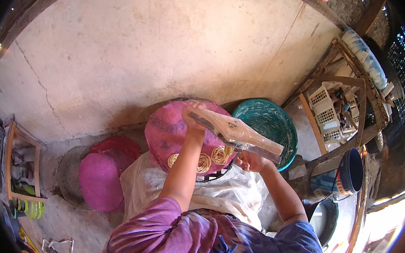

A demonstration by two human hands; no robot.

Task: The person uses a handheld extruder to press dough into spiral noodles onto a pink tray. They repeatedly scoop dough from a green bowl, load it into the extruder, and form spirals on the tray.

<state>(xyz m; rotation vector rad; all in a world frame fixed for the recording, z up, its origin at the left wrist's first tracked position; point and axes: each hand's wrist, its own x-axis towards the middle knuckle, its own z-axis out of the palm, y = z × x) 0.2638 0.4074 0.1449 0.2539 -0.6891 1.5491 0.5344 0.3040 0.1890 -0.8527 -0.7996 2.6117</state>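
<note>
My left hand (192,118) grips the far end of a long wooden press (235,131) held over a round pink woven tray (169,131). My right hand (250,162) holds the near end of the press from below. A thin string of pale dough (228,151) comes out under the press. Three coiled noodle nests (204,163) lie side by side on the near edge of the pink tray. The tray rests above a white cloth (193,191) spread over my lap.
A large teal basin (271,122) sits just right of the tray. Pink round trays (99,181) are stacked at my left. A dark bucket (349,172) and a wooden rack with white plastic baskets (328,112) stand at the right. A concrete wall rises ahead.
</note>
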